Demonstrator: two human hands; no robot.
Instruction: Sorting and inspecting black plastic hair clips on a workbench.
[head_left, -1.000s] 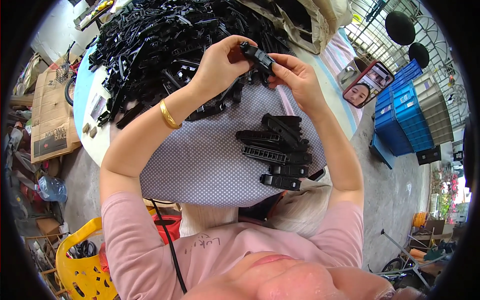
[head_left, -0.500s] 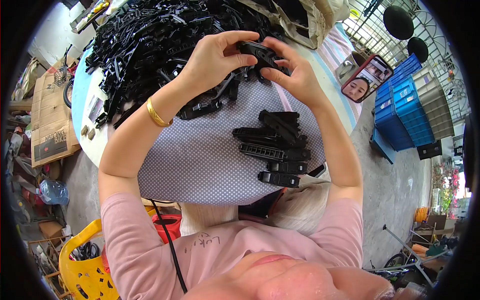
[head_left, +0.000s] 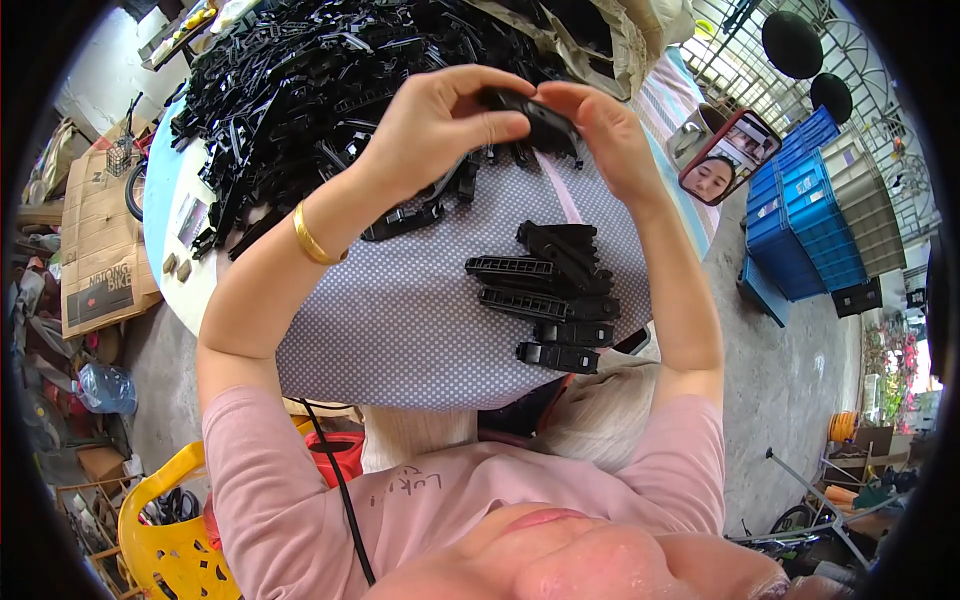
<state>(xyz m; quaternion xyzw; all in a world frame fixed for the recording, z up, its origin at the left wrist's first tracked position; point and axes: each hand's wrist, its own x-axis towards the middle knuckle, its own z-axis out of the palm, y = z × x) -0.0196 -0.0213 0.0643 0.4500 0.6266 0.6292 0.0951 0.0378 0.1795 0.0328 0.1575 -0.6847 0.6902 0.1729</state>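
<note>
Over the far part of the table I hold one long black plastic part [head_left: 545, 122] with both hands. My left hand [head_left: 432, 128] pinches its left end between thumb and fingers. Bent fingers of my right hand [head_left: 612, 140] close on its far right side; the right thumb is mostly hidden. Behind and to the left spreads a large heap of similar black plastic parts [head_left: 290, 100]. Nearer me, at right, several more black parts [head_left: 550, 285] lie in a loose stack on the dotted cloth [head_left: 400, 320].
A phone [head_left: 730, 158] with a lit screen leans against a metal cup [head_left: 692, 135] at the table's right. An open sack [head_left: 635, 50] stands at the back. Blue crates [head_left: 805, 225] are on the floor to the right, a yellow chair [head_left: 170, 530] at lower left.
The black part has turned in my hands and its smooth outer side now shows. My right hand has shifted slightly right, with its fingers drawn along the part's far edge.
</note>
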